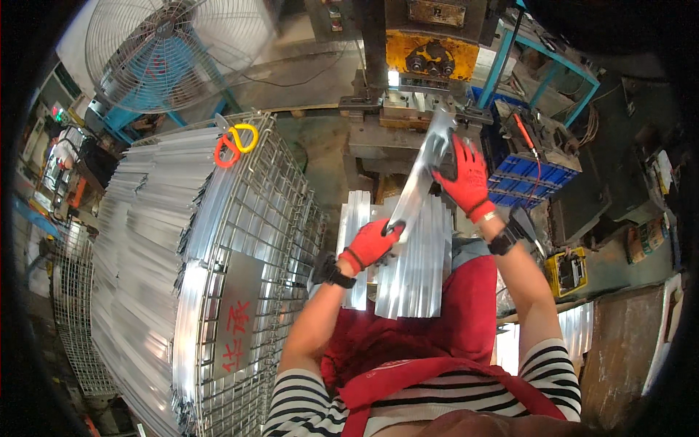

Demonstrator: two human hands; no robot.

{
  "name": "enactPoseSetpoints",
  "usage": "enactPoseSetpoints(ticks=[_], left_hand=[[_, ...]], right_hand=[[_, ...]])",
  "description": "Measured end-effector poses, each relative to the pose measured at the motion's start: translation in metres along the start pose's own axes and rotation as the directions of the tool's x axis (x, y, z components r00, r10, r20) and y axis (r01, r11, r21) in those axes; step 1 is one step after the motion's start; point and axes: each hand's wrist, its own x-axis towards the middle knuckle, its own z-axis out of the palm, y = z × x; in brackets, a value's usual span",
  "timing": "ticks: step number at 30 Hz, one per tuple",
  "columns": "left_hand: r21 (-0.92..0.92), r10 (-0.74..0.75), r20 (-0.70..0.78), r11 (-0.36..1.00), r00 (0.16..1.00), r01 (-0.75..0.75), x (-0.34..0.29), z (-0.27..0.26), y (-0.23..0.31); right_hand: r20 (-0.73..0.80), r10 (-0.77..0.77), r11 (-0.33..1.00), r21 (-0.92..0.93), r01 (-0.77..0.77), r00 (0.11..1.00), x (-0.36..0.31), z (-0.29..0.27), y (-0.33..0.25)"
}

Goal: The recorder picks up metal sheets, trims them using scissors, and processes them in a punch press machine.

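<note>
Nearest the camera is the person's red apron (408, 342) over a striped shirt, filling the 6 o'clock edge of the view. Above it, both forearms rise toward the centre, each with a dark wrist strap. The left hand (371, 244), in a red glove, is closed around the lower end of a long shiny metal strip (421, 175); the right hand (464, 178), also red-gloved, has its fingers spread and pressed against the strip's upper part, toward 1 o'clock. The strip runs tilted from the left hand up to the press machine (429, 54) at 12 o'clock, its top end near the die block. Under the hands a stack of similar ribbed metal strips (408, 269) lies on the lap. At 9 o'clock a wire cage (269, 218) holds many more strips, with red and yellow rings hung on its rim. A fan (171, 51) stands at 11 o'clock, a blue crate (531, 175) at 2 o'clock
</note>
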Motion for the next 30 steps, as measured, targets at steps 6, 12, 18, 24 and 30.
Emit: enactPoseSetpoints(ticks=[6, 12, 18, 24, 30], left_hand=[[0.553, 0.171, 0.105, 0.809, 0.980, -0.200, -0.031, -0.024, 0.017], [0.585, 0.241, -0.103, 0.799, 0.965, -0.137, -0.024, -0.037, 0.024], [-0.092, 0.047, -0.590, 0.988, 0.806, -0.124, 0.000, -0.016, 0.020], [-0.906, -0.126, 0.279, 0.293, 0.952, 0.305, 0.029, 0.045, 0.008], [-0.919, -0.039, 0.296, 0.259, 0.954, 0.295, 0.041, 0.043, 0.041]], right_hand=[[0.488, -0.546, 0.730, -0.122, 0.672, 0.681, -0.035, -0.041, 0.000], [0.732, -0.373, 0.794, -0.067, 0.605, 0.570, -0.058, -0.037, 0.013], [0.347, 0.206, 0.797, 0.483, -0.363, 0.915, -0.042, -0.012, 0.034], [0.187, 0.302, 0.633, 0.694, -0.343, 0.935, 0.003, 0.048, 0.064], [0.366, 0.346, 0.388, 0.782, -0.487, 0.864, 0.024, 0.051, 0.041]])
